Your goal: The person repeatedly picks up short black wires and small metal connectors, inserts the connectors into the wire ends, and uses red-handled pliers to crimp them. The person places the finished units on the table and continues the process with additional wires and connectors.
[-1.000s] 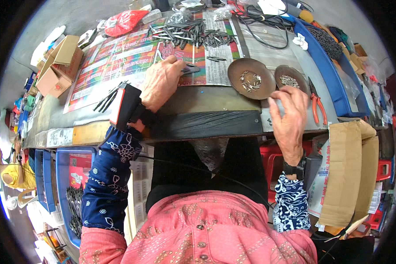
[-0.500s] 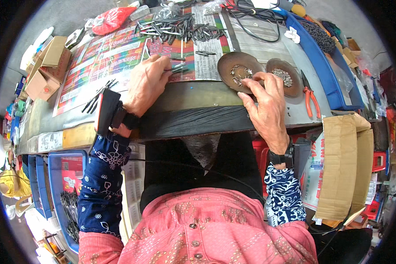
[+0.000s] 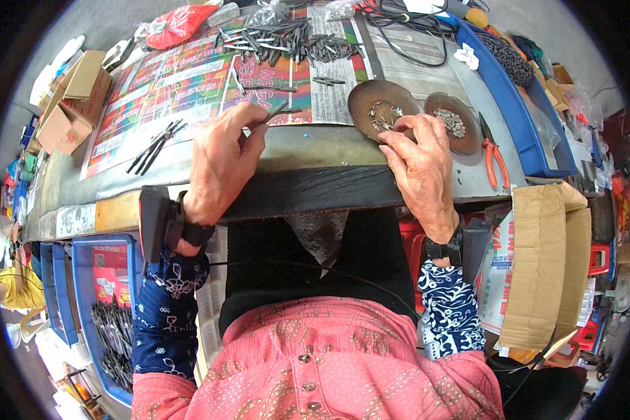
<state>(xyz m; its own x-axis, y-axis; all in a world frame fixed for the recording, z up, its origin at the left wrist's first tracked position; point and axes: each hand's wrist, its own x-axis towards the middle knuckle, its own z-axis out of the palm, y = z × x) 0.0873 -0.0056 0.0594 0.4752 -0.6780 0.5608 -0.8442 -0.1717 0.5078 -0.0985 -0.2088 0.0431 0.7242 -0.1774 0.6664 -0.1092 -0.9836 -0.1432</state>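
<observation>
My left hand [image 3: 220, 157] is closed at the near edge of a printed sheet, with a thin dark stick [image 3: 276, 110] poking out past its fingertips. My right hand [image 3: 425, 168] reaches over the near rim of a round brown dish [image 3: 360, 94], thumb and fingertips pinched together; whatever is between them is too small to make out. Small silvery metal pins [image 3: 383, 112] lie scattered in that dish. Beside it, a smaller brown dish [image 3: 469, 141] holds a heap of tiny metal parts [image 3: 451, 122]. A few more dark sticks [image 3: 329, 81] lie beyond my left hand.
A large pile of dark sticks [image 3: 294, 43] covers the sheet's far end; a small bunch [image 3: 154, 148] lies at left. Orange-handled pliers [image 3: 495, 157] rest right of the dishes. A long blue bin [image 3: 532, 140] lines the right side; cardboard boxes [image 3: 73, 105] stand at left.
My left hand has come slightly nearer and left, its wrist lower. My right hand's fingertips have drawn together and back toward the dish's near rim.
</observation>
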